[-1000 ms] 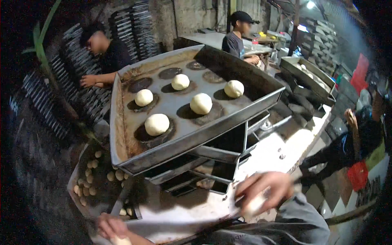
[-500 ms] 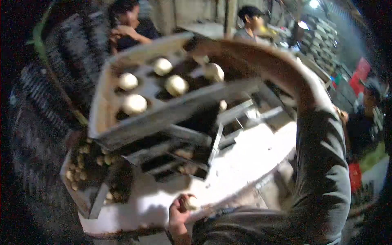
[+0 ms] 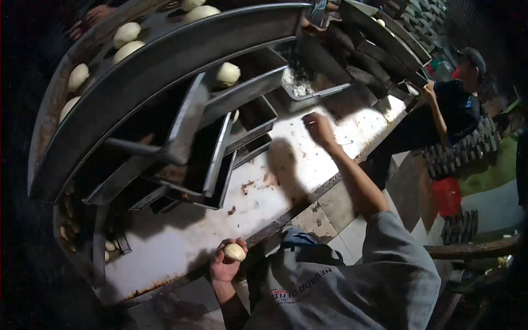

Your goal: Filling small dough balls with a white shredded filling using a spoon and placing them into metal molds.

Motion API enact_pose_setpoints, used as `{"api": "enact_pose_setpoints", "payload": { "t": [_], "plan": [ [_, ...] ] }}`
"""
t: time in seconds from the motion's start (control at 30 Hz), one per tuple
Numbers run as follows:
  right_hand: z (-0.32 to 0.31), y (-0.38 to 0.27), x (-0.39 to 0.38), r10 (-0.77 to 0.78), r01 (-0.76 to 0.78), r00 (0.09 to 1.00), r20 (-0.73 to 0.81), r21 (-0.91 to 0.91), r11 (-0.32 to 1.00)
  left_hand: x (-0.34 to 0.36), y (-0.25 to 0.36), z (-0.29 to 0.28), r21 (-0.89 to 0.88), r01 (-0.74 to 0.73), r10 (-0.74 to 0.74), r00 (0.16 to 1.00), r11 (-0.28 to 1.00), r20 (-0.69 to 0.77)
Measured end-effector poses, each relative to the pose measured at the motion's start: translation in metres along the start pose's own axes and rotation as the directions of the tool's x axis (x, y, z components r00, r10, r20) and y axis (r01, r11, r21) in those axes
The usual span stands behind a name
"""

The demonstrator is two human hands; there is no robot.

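Observation:
My left hand (image 3: 223,267) is low in front of me at the near edge of the white table. Its fingers wrap round a pale, roundish dough ball (image 3: 235,252), whose front shows plainly. Over the table's right part is my right hand (image 3: 320,131), its arm bent inward from the right. The fingers there are curled closed, and anything inside is hidden. That hand is nearest a metal pan (image 3: 324,91) with white powder in it. At the upper left, a large raised tray (image 3: 165,53) bears several similar balls (image 3: 126,34).
Beneath the raised tray, empty-looking metal pans (image 3: 217,165) are stacked askew, one with a pale ball (image 3: 227,74) in it. Dark crumbs dot the white tabletop (image 3: 181,242). A person (image 3: 459,107) in dark clothing stands at the right, near a red container (image 3: 446,196).
My right hand has come away from the raised tray and back over the table. My left hand still holds the dough ball. The whole view has shifted.

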State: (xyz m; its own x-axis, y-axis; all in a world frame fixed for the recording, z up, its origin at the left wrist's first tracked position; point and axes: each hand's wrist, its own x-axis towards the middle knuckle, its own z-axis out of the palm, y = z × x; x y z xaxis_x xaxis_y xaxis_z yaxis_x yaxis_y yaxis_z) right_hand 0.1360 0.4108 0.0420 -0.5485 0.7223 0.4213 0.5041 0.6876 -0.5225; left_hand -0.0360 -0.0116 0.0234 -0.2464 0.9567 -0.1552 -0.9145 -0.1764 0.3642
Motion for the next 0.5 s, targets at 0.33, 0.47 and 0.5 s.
{"api": "enact_pose_setpoints", "payload": {
  "t": [0.33, 0.47, 0.5],
  "plan": [
    [0.059, 0.016, -0.036, -0.027, 0.078, 0.896, 0.443, -0.098, 0.992, 0.057, -0.065, 0.001, 0.683, 0.233, 0.0, 0.947, 0.693, -0.322],
    [-0.055, -0.003, 0.071, -0.102, 0.209, 0.971, -0.218, 0.556, 0.804, 0.077, -0.083, -0.01, 0.167, 0.22, -0.192, 0.967, 0.961, -0.166],
    [-0.129, -0.142, 0.103, -0.203, 0.215, 0.977, -0.07, 0.327, 0.92, 0.077, -0.105, -0.047, 0.386, 0.177, -0.094, 0.97, 0.905, -0.223]
  ]
}}
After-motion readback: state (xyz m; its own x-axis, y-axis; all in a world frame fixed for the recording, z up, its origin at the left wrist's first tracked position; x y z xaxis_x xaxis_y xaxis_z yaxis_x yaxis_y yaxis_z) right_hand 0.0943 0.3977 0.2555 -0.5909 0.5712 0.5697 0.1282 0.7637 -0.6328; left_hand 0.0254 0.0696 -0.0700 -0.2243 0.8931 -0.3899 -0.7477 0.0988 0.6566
